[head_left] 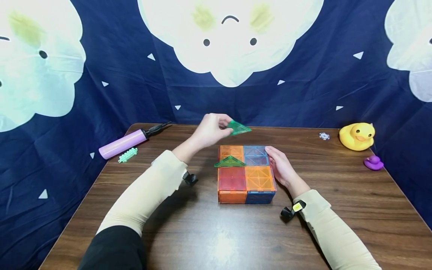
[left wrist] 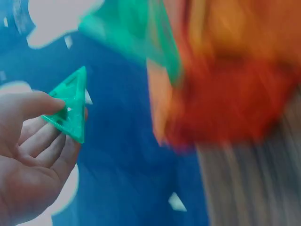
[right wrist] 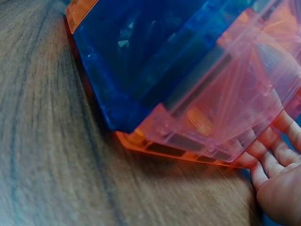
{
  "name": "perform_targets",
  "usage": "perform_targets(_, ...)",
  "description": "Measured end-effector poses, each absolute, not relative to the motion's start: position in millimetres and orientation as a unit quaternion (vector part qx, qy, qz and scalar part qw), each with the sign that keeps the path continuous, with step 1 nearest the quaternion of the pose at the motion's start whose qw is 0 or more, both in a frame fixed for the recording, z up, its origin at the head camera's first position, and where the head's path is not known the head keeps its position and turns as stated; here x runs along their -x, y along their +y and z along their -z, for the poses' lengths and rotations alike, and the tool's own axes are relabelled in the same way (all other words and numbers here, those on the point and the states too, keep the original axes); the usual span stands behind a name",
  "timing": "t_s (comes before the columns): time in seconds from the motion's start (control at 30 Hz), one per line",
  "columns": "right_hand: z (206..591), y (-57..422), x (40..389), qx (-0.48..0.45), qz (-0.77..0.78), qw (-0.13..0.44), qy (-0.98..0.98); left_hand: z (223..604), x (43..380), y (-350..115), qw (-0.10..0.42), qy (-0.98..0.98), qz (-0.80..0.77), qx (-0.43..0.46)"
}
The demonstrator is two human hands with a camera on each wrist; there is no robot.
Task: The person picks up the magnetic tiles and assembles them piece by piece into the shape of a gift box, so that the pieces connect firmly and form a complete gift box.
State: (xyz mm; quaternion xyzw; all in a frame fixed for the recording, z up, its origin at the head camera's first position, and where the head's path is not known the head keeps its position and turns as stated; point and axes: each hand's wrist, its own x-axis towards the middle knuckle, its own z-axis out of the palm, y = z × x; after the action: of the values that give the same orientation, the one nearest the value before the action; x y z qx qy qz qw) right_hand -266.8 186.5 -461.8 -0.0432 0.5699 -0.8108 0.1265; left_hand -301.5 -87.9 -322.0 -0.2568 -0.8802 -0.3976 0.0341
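My left hand [head_left: 212,129] pinches a green triangular magnetic tile [head_left: 239,128] between thumb and fingers, raised above the back of a box built of translucent magnetic tiles [head_left: 232,179]. The box's top has orange, blue and red squares. A second green triangle [head_left: 231,161] stands upright across the left part of that top. In the left wrist view the held triangle [left wrist: 70,108] is sharp, while the box is blurred. My right hand [head_left: 281,167] rests against the box's right side near the back corner. In the right wrist view its fingers [right wrist: 270,153] touch the pink side wall.
A purple hand pump [head_left: 123,144] with a black nozzle and a mint-green toy piece [head_left: 128,155] lie at the table's left. At the right edge are a poker chip [head_left: 324,136], a yellow duck [head_left: 357,137] and a purple duck [head_left: 373,162]. Dark blue cloth hangs behind.
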Motion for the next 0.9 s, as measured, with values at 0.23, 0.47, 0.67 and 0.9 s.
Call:
perform_targets(0.23, 461.4, 188.3, 266.4, 0.049, 0.816, 0.126, 0.562, 308.5, 257.7, -43.5, 0.018, -0.853, 0.385, 0.351)
perform_targets(0.47, 464.4, 189.1, 264.6, 0.085, 0.813, 0.111, 0.566, 320.9, 232.4, -25.0, 0.006, -0.864, 0.341, 0.371)
perform_targets(0.67, 461.6, 188.9, 264.5, 0.082, 0.81, 0.117, 0.568, 334.5, 230.3, -22.7, 0.0, -0.88, 0.307, 0.361)
perform_targets(0.9, 461.9, 187.1, 263.6, 0.056, 0.812, 0.131, 0.567, 344.9, 232.8, -22.8, -0.018, -0.898, 0.278, 0.34)
